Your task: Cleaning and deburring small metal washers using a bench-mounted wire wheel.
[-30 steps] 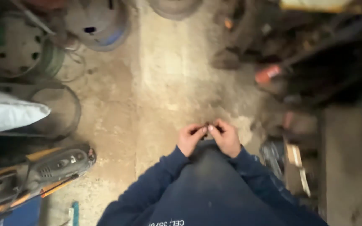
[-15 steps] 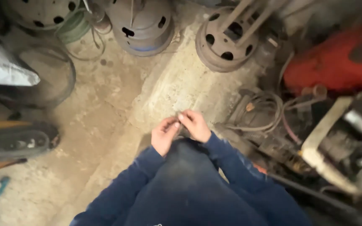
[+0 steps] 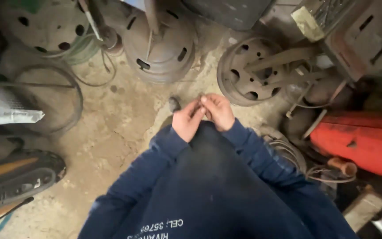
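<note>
Head view: small part (image 3: 201, 98) pinched between both hands' fingers (image 3: 194, 108).

Dusty, cracked concrete floor (image 3: 111, 132). 3 rusty perforated metal drums (image 3: 160, 44) along top. Red machine housing (image 3: 359, 137) right. White sack (image 3: 5, 110) left. Dim daylight.

Bare dusty concrete floor (image 3: 111, 132) lies open left of the hands; round rusty perforated metal drums (image 3: 160, 48) crowd ahead, and a red metal machine body (image 3: 363, 141) blocks the right
</note>
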